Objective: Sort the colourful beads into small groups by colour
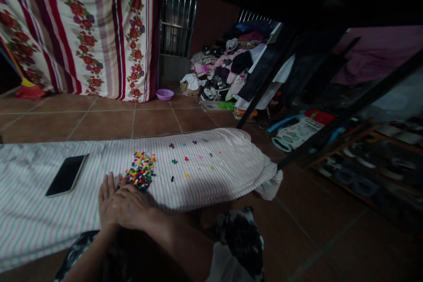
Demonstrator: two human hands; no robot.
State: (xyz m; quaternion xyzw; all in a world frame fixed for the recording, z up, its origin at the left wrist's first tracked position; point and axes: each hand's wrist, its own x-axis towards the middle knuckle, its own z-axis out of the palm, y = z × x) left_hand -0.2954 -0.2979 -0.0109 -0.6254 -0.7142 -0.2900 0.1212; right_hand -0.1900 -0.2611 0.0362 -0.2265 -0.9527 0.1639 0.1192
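A heap of small multicoloured beads (140, 169) lies on a striped cloth (109, 152). At the heap's near left edge is my left hand (107, 200), flat on the cloth with its fingers stretched out. My right hand (134, 205) rests across it, fingers extended and partly overlapping the left; no held object shows. Right of the heap, little groups sorted by colour are spread out, among them yellow beads (187, 175), dark green beads (174, 161), red beads (187, 158), black beads (172, 179) and brown beads (171, 145).
A phone (67, 175) lies on the cloth to the left. Beyond are a floral curtain (109, 31), a purple basin (165, 94) and a heap of clothes (231, 61). Dark metal posts (264, 81) and a shoe rack (343, 147) stand to the right. A red dustpan (29, 92) sits far left.
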